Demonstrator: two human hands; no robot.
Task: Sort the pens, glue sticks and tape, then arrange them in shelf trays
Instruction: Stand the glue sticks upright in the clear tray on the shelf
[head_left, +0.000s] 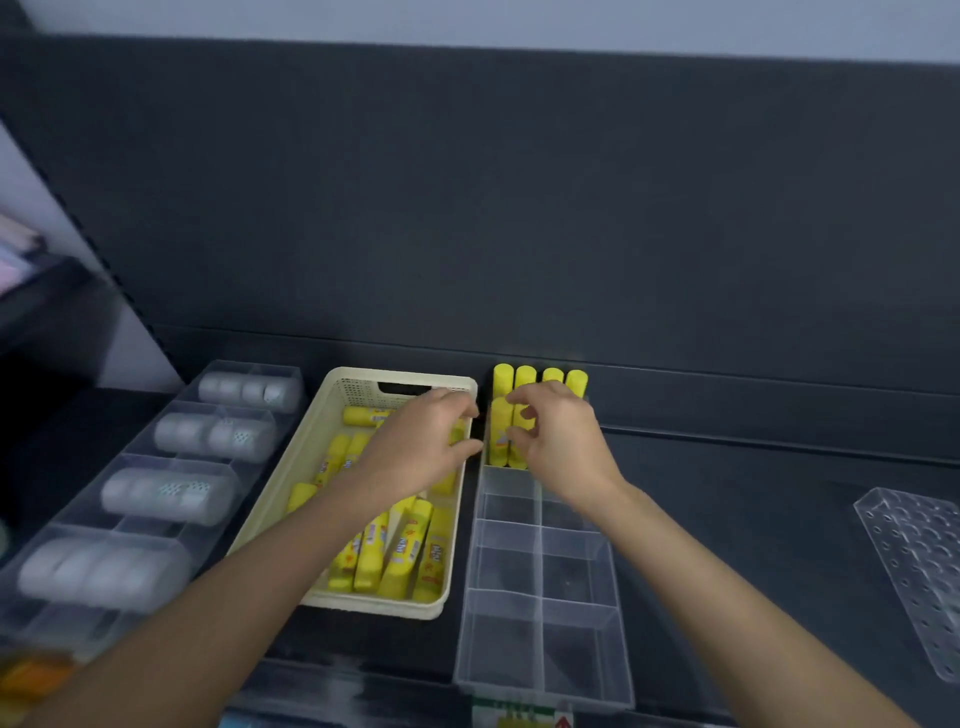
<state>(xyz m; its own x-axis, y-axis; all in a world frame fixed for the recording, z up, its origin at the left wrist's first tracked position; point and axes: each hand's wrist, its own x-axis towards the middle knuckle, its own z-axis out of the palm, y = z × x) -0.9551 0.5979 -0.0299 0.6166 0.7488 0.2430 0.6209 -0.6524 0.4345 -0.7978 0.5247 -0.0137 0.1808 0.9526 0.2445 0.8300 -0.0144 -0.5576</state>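
A cream basket (332, 400) holds several loose yellow glue sticks (400, 556). To its right is a clear divided tray (543, 535); several glue sticks (525, 376) stand upright in its far compartments. My right hand (563, 441) is at those sticks, thumb and fingers pinching one in the front row (521, 415). My left hand (415, 447) hovers over the basket's far right corner, fingers curled around a glue stick (457, 434) that is mostly hidden. A clear tray (130, 452) on the left holds rows of grey-white tape rolls (166, 496).
A clear perforated holder (914, 556) lies on the dark shelf at the right. The shelf's dark back panel (519, 208) rises just behind the trays. A lower shelf edge with labels (519, 714) shows at the bottom. Blurred items sit at far left.
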